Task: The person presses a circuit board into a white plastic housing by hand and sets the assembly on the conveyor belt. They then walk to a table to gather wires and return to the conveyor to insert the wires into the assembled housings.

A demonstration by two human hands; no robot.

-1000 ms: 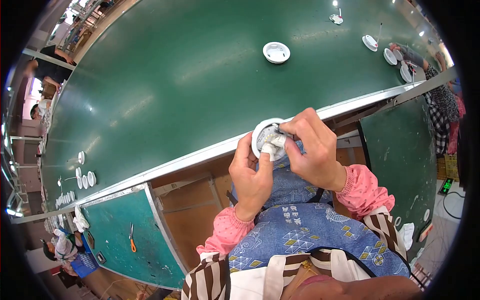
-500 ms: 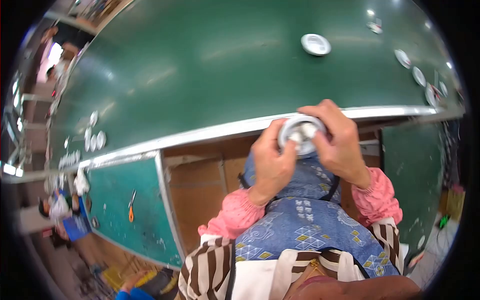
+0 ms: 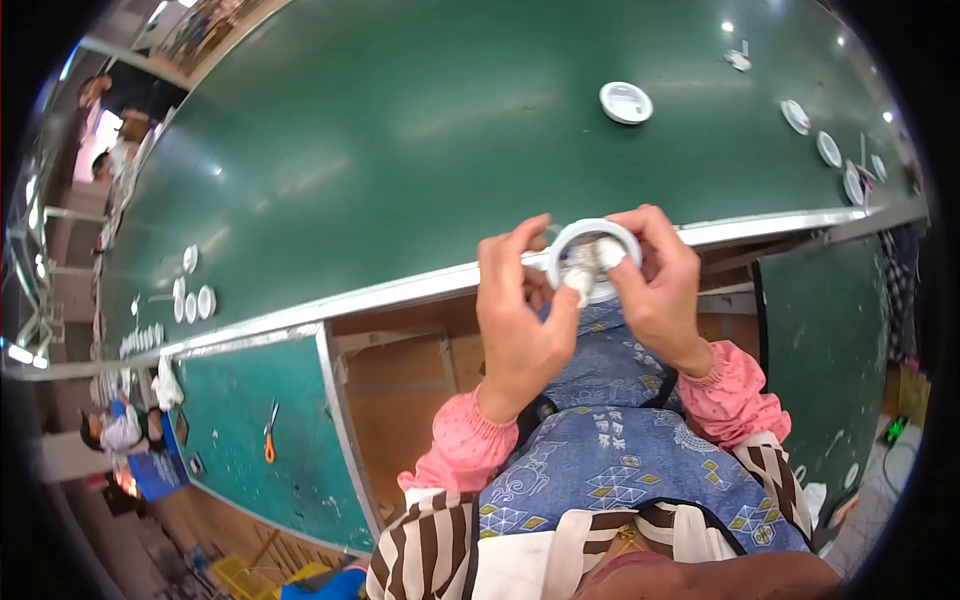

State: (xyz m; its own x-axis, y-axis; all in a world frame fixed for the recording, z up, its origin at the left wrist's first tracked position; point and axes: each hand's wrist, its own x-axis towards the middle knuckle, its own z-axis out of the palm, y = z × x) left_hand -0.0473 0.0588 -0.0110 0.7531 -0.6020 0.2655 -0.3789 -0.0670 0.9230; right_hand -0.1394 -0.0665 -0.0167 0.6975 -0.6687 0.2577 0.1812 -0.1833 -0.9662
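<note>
Over the metal-edged front of the green table, a white round housing (image 3: 556, 255) is held with its hollow side toward me. Inside it are small parts, too small to make out. My right hand (image 3: 660, 290) grips the rim from the right, its thumb inside. My left hand (image 3: 525, 320) is at the left side; its thumb presses into the hollow, while the index finger stands off the rim and other fingers are partly hidden behind. Both thumbs wear white coverings. Another white round housing (image 3: 626, 103) lies on the table beyond.
Several white round pieces (image 3: 828, 149) lie at the table's right, with more white rings (image 3: 191, 307) at its left. Orange-handled scissors (image 3: 269, 435) rest on the lower green board (image 3: 240, 380). An open compartment (image 3: 400, 400) lies below the table edge. People sit farther left.
The white housing has tipped to show more of its inside and shifted slightly left. My left hand has moved left, and its index finger has lifted away from the rim.
</note>
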